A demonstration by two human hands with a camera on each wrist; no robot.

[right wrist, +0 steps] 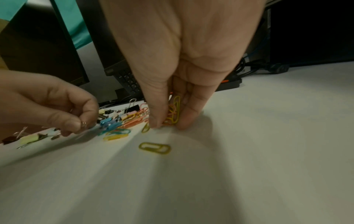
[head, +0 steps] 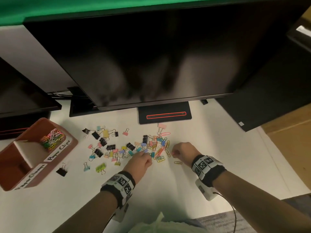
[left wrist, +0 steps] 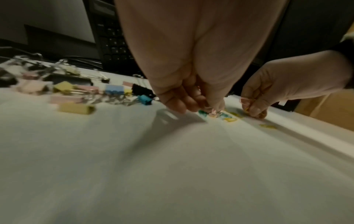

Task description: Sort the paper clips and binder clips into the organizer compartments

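I see a lone yellow wire paper clip nearest the white desk's front edge. My right hand pinches a bunch of coloured paper clips; my left hand pinches a wire clip handle, type indeterminate. Brown two-compartment organizer: far left edge

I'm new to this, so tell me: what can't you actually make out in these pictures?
- Head view: organizer front compartment's contents, hidden by its wall.
- Left wrist view: what the left hand pinches, blurred.
- Right wrist view: number of paper clips held by the right hand, fingers cover them.
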